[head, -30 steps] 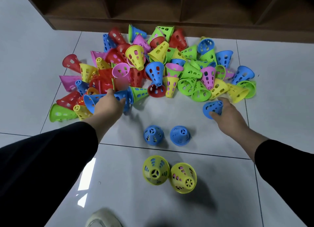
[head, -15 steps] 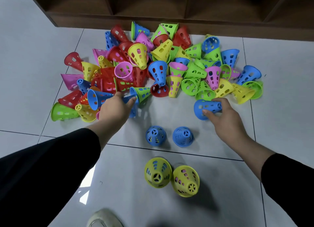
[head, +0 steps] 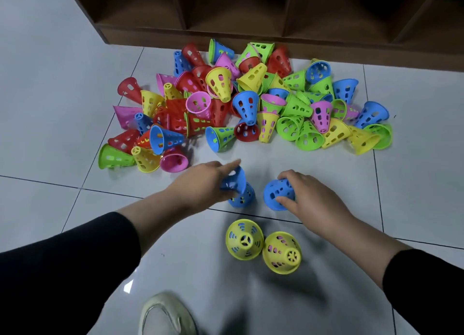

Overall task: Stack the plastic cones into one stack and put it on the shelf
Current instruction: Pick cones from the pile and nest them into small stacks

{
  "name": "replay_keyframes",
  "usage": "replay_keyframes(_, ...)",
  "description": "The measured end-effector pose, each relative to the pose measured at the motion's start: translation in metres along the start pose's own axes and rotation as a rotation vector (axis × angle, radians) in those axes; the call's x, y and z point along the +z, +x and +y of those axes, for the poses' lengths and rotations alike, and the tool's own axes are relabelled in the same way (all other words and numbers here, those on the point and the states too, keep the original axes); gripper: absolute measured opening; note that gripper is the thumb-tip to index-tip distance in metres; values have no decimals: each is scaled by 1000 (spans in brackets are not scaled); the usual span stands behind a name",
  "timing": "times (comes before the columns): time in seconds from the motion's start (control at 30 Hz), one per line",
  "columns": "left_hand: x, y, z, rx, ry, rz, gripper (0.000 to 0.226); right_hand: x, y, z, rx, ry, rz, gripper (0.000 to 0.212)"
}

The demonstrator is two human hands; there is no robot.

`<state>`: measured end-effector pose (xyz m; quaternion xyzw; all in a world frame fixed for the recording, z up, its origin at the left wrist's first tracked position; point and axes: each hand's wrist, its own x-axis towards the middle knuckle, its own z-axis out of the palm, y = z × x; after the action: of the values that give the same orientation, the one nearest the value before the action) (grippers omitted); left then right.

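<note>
On floor: left hand (head: 200, 184) grips blue cone (head: 236, 181); right hand (head: 308, 196) clasps second blue cone (head: 277, 194).

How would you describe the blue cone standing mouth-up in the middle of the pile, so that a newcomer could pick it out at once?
Start at the wooden shelf along the wall and look down to the heap of coloured cones on the tiled floor before it. At the heap's centre the blue cone stands with its wide mouth up, narrow tip resting in a red cone; other blue cones nearby lie on their sides.

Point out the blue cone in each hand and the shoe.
Left-hand blue cone (head: 237, 181): head view, on its flared rim.
Right-hand blue cone (head: 275, 193): head view, on its perforated wall.
Shoe (head: 163, 314): head view, on its toe.
</note>
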<state>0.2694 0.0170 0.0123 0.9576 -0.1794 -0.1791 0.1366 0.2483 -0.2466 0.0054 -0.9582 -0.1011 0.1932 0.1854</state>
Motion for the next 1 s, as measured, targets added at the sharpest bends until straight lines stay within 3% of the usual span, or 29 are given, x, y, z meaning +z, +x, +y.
replay_keyframes(0.2, 29, 18, 24, 18, -50, -126, 67, 12, 3, -1, 50, 61, -41, 60)
replay_keyframes(0.33, 29, 0, 15, -30, -137, 58, 58, 4, -3, -3, 13, 112, 10, 52)
replay_keyframes(0.57, 15, -27, -72, -546, -416, 424, 37, -9, 44, -34, -95, 46, 113, 49)
replay_keyframes(0.83, 19, -10, -111, -740, -354, 439, 51, 13, 120, -82, -235, -109, 47, 70)
replay_keyframes(1.0, 22, 9, -106, -981, -669, 443, 63, 16, 150, -93, -234, -277, -3, 82)
